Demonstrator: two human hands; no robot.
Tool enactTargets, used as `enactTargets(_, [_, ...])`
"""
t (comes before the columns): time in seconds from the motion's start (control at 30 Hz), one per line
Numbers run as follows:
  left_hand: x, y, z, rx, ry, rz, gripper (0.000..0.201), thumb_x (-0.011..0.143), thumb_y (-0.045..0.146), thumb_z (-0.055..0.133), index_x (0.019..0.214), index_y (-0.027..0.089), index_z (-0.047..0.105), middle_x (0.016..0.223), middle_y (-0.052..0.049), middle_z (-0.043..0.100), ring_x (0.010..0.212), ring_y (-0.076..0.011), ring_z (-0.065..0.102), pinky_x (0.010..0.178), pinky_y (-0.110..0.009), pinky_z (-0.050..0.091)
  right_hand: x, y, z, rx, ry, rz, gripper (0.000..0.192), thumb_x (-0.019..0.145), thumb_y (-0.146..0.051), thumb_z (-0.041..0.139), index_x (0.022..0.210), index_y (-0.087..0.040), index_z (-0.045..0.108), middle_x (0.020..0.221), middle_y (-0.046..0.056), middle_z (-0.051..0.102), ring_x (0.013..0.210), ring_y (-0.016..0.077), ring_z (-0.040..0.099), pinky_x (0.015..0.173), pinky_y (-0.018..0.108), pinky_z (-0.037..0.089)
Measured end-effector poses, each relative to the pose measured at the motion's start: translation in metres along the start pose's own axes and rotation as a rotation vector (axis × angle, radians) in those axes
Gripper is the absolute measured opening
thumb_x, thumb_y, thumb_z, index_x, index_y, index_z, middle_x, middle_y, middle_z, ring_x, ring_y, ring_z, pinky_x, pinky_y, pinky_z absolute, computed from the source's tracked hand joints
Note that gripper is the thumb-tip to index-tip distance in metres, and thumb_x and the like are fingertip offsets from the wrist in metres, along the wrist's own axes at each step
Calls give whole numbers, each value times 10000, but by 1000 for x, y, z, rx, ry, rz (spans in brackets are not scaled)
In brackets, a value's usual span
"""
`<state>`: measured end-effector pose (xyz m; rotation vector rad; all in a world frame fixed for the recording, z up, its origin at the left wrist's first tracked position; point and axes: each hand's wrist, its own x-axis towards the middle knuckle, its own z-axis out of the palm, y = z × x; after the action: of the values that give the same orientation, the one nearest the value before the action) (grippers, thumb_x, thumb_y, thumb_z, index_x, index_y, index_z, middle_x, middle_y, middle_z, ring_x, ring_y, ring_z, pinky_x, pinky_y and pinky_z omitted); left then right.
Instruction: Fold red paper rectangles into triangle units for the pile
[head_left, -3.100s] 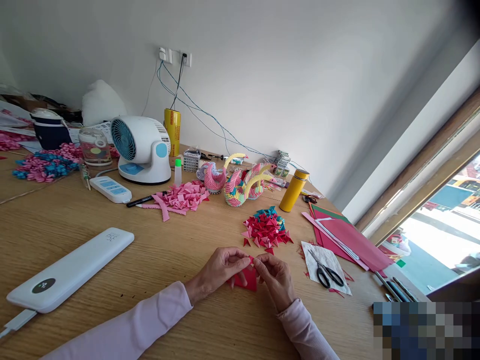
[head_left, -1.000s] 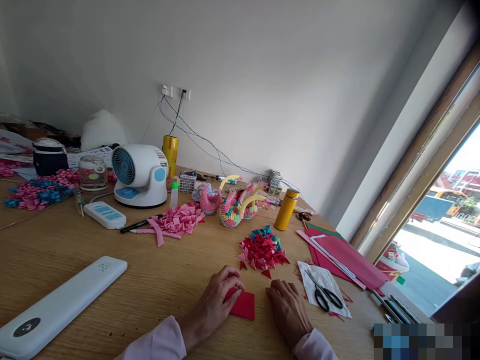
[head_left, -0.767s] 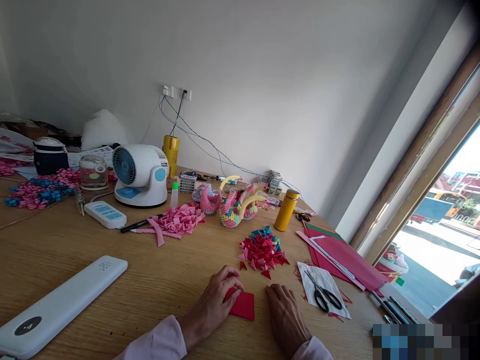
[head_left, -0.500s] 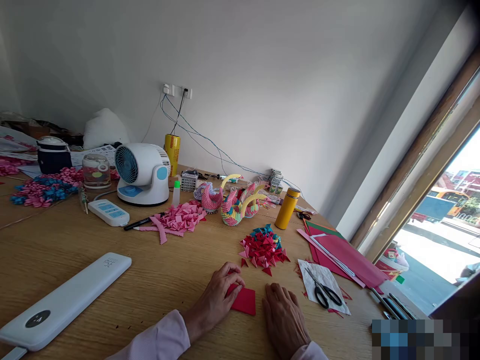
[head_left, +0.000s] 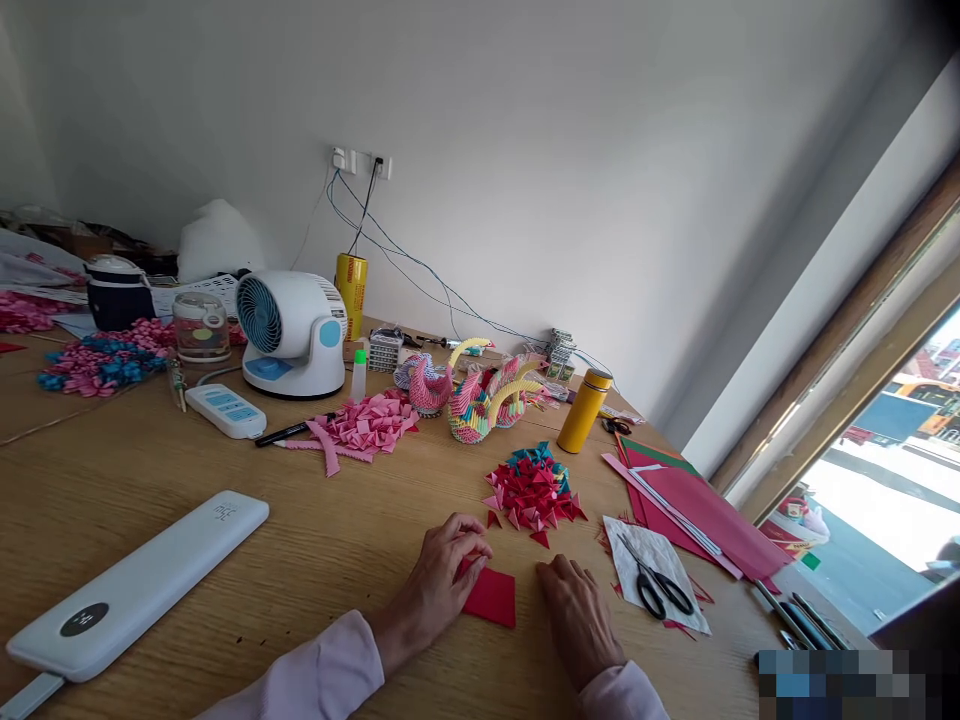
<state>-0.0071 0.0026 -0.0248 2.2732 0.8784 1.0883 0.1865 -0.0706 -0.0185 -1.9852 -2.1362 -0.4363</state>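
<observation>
A small red paper square point(head_left: 492, 596) lies flat on the wooden table point(head_left: 300, 530). My left hand point(head_left: 444, 576) rests on its left edge with the fingers curled over the corner. Flat on the table just right of the paper lies my right hand point(head_left: 576, 612), holding nothing. Beyond the paper sits a pile of folded red and teal paper triangles point(head_left: 534, 486).
Black scissors point(head_left: 654, 585) lie on a white sheet to the right, beside red paper sheets point(head_left: 697, 490). Farther back stand a yellow flask point(head_left: 585, 410), folded paper swans point(head_left: 480, 380), a pink paper heap point(head_left: 367, 420), a white fan point(head_left: 291, 318) and a remote point(head_left: 223, 410). A long white device point(head_left: 135, 585) lies left.
3.1 s ago both hands held the red paper up by its top edge; now it lies flat, the left hand pressing it and the right hand off it.
</observation>
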Motion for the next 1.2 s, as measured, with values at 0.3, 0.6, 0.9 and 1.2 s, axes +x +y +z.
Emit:
enactTargets(0.3, [1, 1, -3, -1, 4, -19, 154, 865, 205, 472, 902, 242, 617, 1068, -52, 543, 1025, -202, 525, 908, -349, 411, 4, 16, 5, 18, 162, -132, 418, 795, -10, 414, 1156, -169, 551, 838, 91, 650, 757, 224, 574, 697, 329, 367])
enactTargets(0.6, [0, 2, -4, 9, 1, -28, 164, 845, 168, 477, 897, 237, 616, 1067, -57, 555, 1015, -203, 533, 899, -350, 405, 1, 27, -17, 350, -10, -98, 222, 869, -173, 473, 813, -242, 677, 748, 7, 680, 631, 139, 624, 602, 245, 390])
enactTargets(0.9, [0, -1, -4, 19, 20, -50, 254, 835, 141, 471, 1061, 243, 526, 1045, -36, 593, 986, -192, 547, 884, -355, 396, 96, 78, -50, 375, 379, 51, 304, 849, -242, 434, 1048, -151, 644, 892, 106, 698, 696, 197, 660, 634, 299, 486])
enactTargets(1.2, [0, -3, -5, 140, 75, -100, 232, 880, 183, 391, 1042, 247, 544, 1045, -45, 604, 1013, -207, 527, 897, -400, 369, 40, 21, -25, 469, 94, -152, 234, 887, -230, 450, 967, -200, 667, 865, 72, 709, 742, 194, 664, 696, 307, 477])
